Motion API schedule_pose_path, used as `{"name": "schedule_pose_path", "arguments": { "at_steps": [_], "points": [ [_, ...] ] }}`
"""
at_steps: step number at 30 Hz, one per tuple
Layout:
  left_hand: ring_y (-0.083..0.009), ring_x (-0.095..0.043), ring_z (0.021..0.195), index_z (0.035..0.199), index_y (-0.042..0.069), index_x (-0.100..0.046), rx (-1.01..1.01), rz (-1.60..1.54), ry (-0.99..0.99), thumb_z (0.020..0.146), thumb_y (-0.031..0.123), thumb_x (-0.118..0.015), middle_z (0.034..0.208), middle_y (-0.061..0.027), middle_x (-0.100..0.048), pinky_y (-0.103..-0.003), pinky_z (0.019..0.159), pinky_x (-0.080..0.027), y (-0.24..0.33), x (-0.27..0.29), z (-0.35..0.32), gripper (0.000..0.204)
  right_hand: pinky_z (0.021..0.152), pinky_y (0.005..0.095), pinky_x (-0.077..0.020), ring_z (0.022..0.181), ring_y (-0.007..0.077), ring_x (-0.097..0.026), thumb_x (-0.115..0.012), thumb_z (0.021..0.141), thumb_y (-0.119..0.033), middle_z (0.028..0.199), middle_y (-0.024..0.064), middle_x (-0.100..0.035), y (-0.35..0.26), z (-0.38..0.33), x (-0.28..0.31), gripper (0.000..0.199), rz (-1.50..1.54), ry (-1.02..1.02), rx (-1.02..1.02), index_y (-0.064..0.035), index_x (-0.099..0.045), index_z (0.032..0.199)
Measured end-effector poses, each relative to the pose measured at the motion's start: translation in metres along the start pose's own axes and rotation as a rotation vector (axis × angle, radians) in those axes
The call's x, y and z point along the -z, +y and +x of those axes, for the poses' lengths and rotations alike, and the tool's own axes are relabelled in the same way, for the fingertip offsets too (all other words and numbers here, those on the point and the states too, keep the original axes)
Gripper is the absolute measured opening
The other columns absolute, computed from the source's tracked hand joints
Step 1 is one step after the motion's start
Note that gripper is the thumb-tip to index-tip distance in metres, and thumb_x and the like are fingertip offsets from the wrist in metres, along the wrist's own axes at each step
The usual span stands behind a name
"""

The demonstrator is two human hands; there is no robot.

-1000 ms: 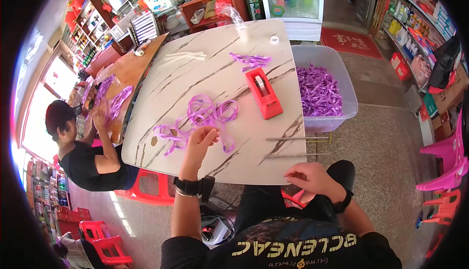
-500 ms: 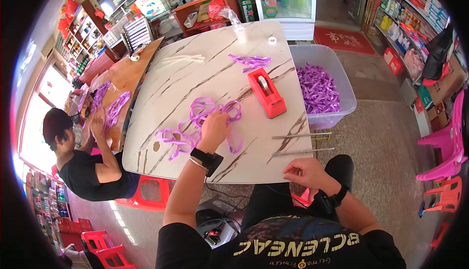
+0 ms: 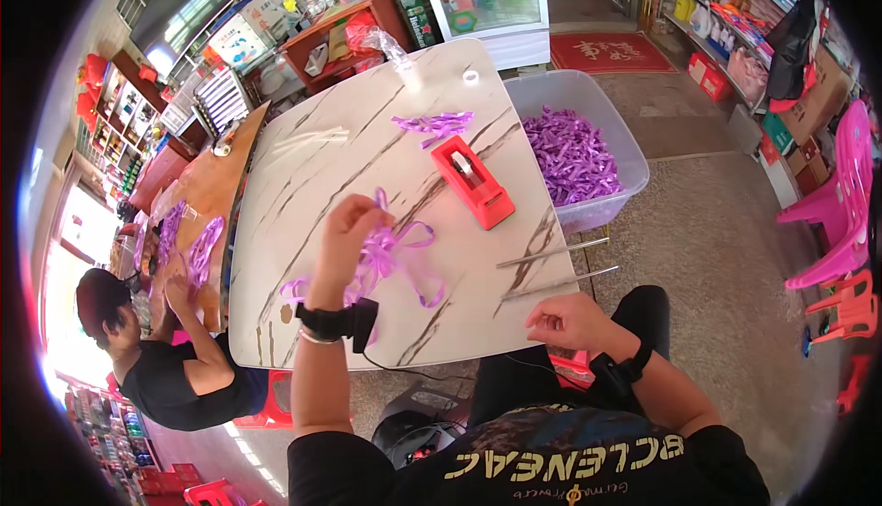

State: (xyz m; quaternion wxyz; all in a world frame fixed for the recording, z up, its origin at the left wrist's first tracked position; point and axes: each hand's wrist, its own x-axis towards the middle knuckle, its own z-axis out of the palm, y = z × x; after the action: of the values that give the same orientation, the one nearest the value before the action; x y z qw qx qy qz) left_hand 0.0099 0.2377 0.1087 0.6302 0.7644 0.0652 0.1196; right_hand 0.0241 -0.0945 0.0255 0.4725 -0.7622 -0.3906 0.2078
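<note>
My left hand (image 3: 347,235) is raised over the marble-patterned table, its fingers closed around a strand of purple ribbon (image 3: 379,253). Loops of that ribbon spread below and to the right of the hand, partly hidden by my wrist. Just over the table's near edge, my right hand (image 3: 571,324) rests with curled fingers and nothing visible in them. Two thin metal rods (image 3: 551,253) lie beyond it, sticking out past the table's right edge. A red tape dispenser (image 3: 473,183) stands to the right of the ribbon. Behind it lies a small bundle of purple ribbon pieces (image 3: 434,127).
At the table's right stands a clear plastic bin (image 3: 634,152) full of purple ribbon pieces. Pale strips (image 3: 310,137) and a white tape roll (image 3: 471,76) lie at the back. A person (image 3: 184,359) handles purple ribbon at a wooden table on the left. A cable runs from my left wrist.
My left hand has moved left and up, drawing the ribbon loops closer together. The view has shifted slightly. My right hand stays near the table's edge.
</note>
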Motion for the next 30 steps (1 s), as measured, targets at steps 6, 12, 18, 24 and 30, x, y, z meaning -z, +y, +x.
{"name": "schedule_pose_path", "arguments": {
  "at_steps": [6,12,18,24,30],
  "points": [
    [-0.0141,-0.057,0.074,0.087,0.003,-0.048,-0.19,-0.216,-0.238,0.085,0.004,-0.045,0.078,-0.0091,-0.06,-0.025,0.069,-0.044,0.09,-0.033,-0.026,0.004,0.057,0.0215,-0.0441,0.062,0.0084,-0.056,-0.066,0.074,-0.02,0.07,0.0022,-0.06,0.017,0.004,0.003,0.02,0.247,-0.102,-0.084,-0.0042,-0.062,0.085],
    [-0.0132,-0.057,0.074,0.088,0.003,-0.046,-0.168,-0.07,-0.415,0.084,0.002,-0.045,0.077,-0.0075,-0.059,-0.025,0.069,-0.046,0.104,-0.069,-0.032,0.004,0.059,0.0199,-0.0433,0.068,0.0057,-0.053,-0.063,0.076,-0.008,0.085,0.0018,-0.059,-0.005,0.015,0.021,0.033,0.333,0.027,-0.022,-0.0035,-0.051,0.107],
    [-0.0091,-0.055,0.069,0.088,0.001,-0.048,-0.05,0.106,-0.582,0.082,0.001,-0.05,0.075,-0.0051,-0.058,-0.021,0.064,-0.044,0.082,-0.111,-0.044,0.006,0.055,0.0168,-0.0399,0.065,0.0028,-0.049,-0.06,0.077,-0.001,0.08,-0.002,-0.054,-0.076,0.017,0.049,0.047,0.581,0.2,0.184,-0.0059,-0.041,0.12],
    [-0.0071,-0.054,0.068,0.09,-0.001,-0.051,0.002,0.041,-0.67,0.085,0.006,-0.049,0.076,-0.0046,-0.058,-0.02,0.06,-0.043,0.08,-0.127,-0.05,0.009,0.051,0.0171,-0.0357,0.059,0.0024,-0.046,-0.056,0.082,-0.008,0.069,-0.0034,-0.051,-0.077,-0.007,0.072,0.016,0.315,-0.004,0.041,-0.0019,-0.057,0.097],
    [-0.0066,-0.054,0.069,0.098,-0.001,-0.055,0.124,-0.038,-0.689,0.089,0.013,-0.044,0.077,-0.0043,-0.059,-0.019,0.059,-0.042,0.096,-0.137,-0.057,0.019,0.047,0.0174,-0.0329,0.055,0.0018,-0.042,-0.054,0.084,-0.012,0.068,-0.0036,-0.052,-0.082,-0.039,0.093,0.012,0.494,0.037,0.022,-0.0013,-0.057,0.087]
  ]
}}
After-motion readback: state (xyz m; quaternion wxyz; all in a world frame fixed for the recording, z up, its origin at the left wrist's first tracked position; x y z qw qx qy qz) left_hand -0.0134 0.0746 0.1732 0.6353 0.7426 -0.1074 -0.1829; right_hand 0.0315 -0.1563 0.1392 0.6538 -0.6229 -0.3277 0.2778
